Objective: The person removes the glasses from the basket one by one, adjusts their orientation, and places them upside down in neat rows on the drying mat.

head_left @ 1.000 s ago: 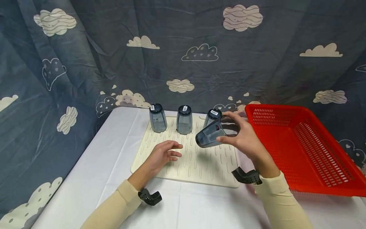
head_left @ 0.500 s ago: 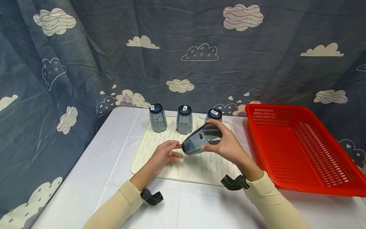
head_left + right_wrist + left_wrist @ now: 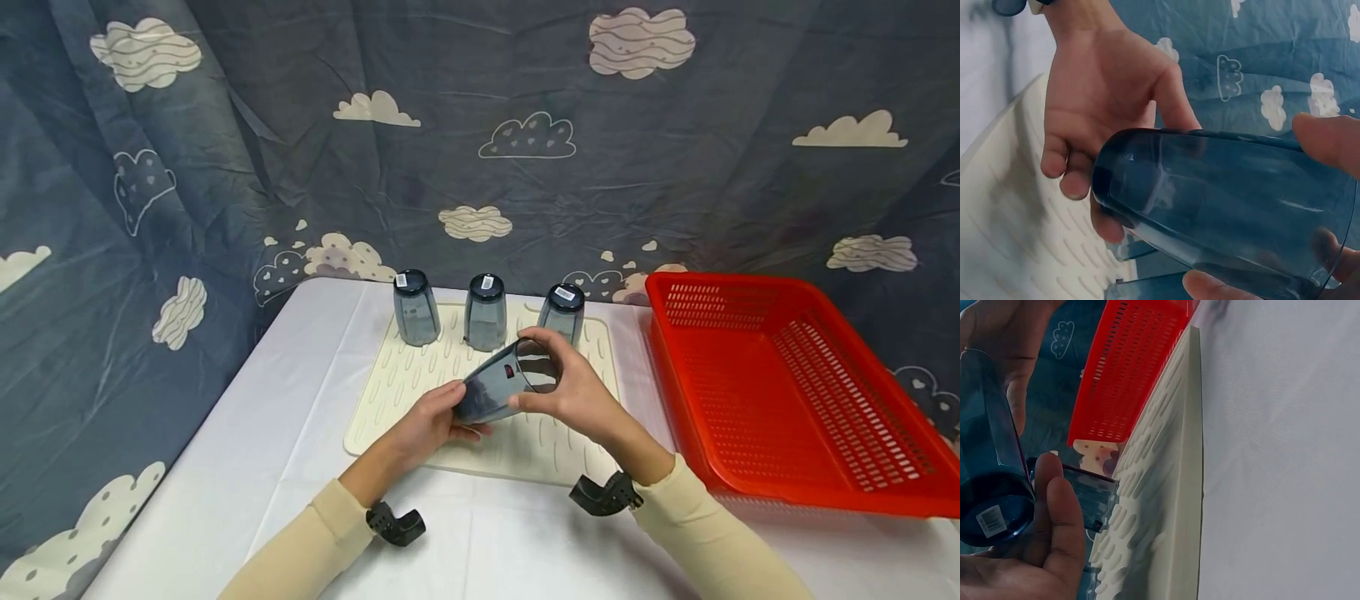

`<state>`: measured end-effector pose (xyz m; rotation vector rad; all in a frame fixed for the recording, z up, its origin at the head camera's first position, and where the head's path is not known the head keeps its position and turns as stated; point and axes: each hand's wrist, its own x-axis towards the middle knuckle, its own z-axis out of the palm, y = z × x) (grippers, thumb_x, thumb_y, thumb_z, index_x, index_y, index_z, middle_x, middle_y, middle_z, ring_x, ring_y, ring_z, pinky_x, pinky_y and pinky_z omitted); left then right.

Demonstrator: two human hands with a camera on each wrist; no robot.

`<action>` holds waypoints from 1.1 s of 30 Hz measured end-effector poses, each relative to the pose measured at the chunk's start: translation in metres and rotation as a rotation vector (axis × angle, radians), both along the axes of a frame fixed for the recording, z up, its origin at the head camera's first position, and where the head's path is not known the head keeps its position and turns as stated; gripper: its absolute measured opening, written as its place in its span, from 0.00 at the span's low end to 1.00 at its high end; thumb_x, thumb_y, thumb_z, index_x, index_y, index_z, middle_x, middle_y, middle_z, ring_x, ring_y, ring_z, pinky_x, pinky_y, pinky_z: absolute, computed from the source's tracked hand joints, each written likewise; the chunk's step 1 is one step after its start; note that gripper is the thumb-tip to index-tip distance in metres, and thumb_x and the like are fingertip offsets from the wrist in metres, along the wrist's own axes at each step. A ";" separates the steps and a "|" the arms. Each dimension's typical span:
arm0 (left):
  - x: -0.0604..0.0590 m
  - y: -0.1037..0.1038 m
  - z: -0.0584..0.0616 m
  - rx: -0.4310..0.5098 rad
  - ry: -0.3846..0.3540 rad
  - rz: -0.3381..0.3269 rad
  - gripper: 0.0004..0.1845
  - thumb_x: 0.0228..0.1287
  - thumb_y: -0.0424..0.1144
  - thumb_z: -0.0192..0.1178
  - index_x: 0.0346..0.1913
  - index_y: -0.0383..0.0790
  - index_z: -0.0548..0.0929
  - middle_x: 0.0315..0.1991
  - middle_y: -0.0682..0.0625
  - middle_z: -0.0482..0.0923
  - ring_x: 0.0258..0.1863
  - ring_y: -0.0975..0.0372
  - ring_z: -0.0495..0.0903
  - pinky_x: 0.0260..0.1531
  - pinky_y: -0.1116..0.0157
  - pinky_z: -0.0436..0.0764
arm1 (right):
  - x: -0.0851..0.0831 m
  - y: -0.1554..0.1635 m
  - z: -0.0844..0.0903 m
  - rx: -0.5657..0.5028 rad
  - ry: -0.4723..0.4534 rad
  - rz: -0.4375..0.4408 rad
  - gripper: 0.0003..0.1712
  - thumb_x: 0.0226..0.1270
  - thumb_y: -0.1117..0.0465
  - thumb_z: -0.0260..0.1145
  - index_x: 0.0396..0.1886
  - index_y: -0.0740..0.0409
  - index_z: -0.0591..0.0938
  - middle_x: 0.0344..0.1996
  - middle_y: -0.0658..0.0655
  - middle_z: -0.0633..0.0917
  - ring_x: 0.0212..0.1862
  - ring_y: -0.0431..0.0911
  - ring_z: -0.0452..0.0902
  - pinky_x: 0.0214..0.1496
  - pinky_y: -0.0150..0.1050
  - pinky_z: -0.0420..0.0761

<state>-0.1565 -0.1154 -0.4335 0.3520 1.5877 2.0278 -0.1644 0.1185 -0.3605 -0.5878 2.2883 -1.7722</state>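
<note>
A tinted blue-grey drinking glass (image 3: 489, 392) is held tilted above the cream ridged mat (image 3: 390, 392), its mouth toward the right. My right hand (image 3: 581, 396) grips it near the rim, thumb on the near side and fingers round the far side. At the base end, my left hand (image 3: 423, 429) holds it between the thumb on top and fingers underneath. The left wrist view shows a white barcode label (image 3: 991, 520) on the glass's base. In the right wrist view, the left fingers (image 3: 1075, 178) lie around that base.
Three matching glasses stand upside down along the mat's far edge: left (image 3: 416, 312), middle (image 3: 485, 317) and right (image 3: 564, 310), the last partly behind the right hand. A red perforated basket (image 3: 678, 417) sits on the white-covered table (image 3: 300, 400) at the right. Cloud-printed cloth (image 3: 480, 75) hangs behind.
My right hand has carried the glass left and down toward the left hand. My left hand, loosely open before, now has its thumb and fingers on the base.
</note>
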 end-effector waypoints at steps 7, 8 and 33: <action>0.001 -0.003 -0.001 0.012 -0.012 -0.007 0.31 0.77 0.47 0.43 0.74 0.31 0.59 0.44 0.59 0.85 0.43 0.63 0.85 0.47 0.64 0.81 | -0.001 0.002 -0.004 0.000 -0.008 0.017 0.46 0.52 0.71 0.75 0.70 0.56 0.63 0.65 0.67 0.72 0.67 0.64 0.73 0.61 0.56 0.80; 0.002 -0.003 -0.001 0.013 -0.013 -0.009 0.31 0.76 0.46 0.44 0.74 0.31 0.58 0.44 0.59 0.85 0.43 0.63 0.85 0.47 0.64 0.81 | -0.001 0.002 -0.004 0.001 -0.007 0.019 0.46 0.52 0.71 0.75 0.70 0.57 0.63 0.65 0.67 0.72 0.67 0.64 0.73 0.61 0.56 0.80; -0.001 -0.004 0.004 -0.066 0.029 0.043 0.35 0.69 0.35 0.58 0.75 0.35 0.57 0.57 0.43 0.72 0.41 0.63 0.82 0.46 0.68 0.82 | -0.006 0.021 -0.012 0.231 0.076 0.051 0.48 0.57 0.59 0.76 0.73 0.56 0.60 0.56 0.67 0.78 0.56 0.58 0.80 0.53 0.50 0.85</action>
